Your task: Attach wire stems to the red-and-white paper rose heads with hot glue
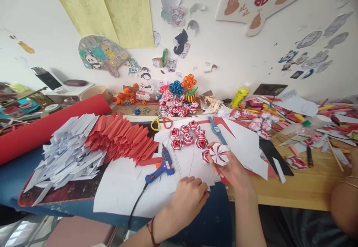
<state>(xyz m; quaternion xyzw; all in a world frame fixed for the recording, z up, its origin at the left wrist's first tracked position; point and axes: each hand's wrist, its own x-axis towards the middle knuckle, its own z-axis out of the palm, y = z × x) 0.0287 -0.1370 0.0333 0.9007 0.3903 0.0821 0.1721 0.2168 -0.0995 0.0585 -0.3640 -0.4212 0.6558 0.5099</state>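
Observation:
My right hand [233, 170] pinches a red-and-white paper flower [219, 153], its striped, pinwheel-like side facing me. Beside it my left hand [191, 198] is closed, knuckles up, over the white paper sheet [123, 194]; anything inside its fingers is hidden. Just beyond both hands, several finished paper flowers [188, 139] sit grouped on white paper, with thin wires lying among them. A blue glue gun [160, 168] lies to the left of my left hand, its black cord running toward me. Yellow-and-orange-handled scissors [161, 123] lie behind it.
Piles of white paper strips [69, 153] and red paper strips [120, 137] cover the left side. A red roll [53, 127] lies behind them. Paper scraps and a plastic bottle [300, 129] clutter the right. Another person's arm [345, 202] is at the right edge.

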